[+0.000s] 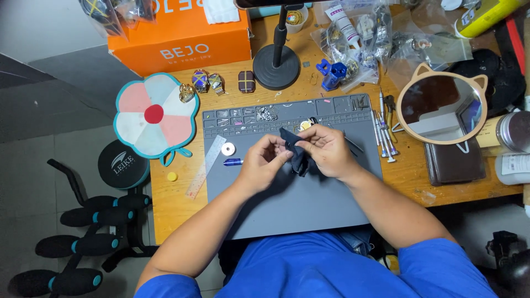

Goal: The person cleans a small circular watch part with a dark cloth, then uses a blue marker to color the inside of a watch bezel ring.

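Together, both hands: left (264,161), right (327,150), pinching dark cloth (297,155) over grey mat (309,204).

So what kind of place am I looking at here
Likely a home watch-repair bench: a grey silicone work mat with parts trays, several loose gold and blue wristwatches on the wooden desk, and fine metal screwdrivers laid beside the mat.

Above the grey work mat (298,204), the left hand (264,163) and right hand (330,150) are covering most of a dark cloth (298,157); anything inside it is staying hidden. The orange box (182,38), the plastic bags (381,33) and the yellow bottle (486,14) beyond the mat are being cut off by the top edge.
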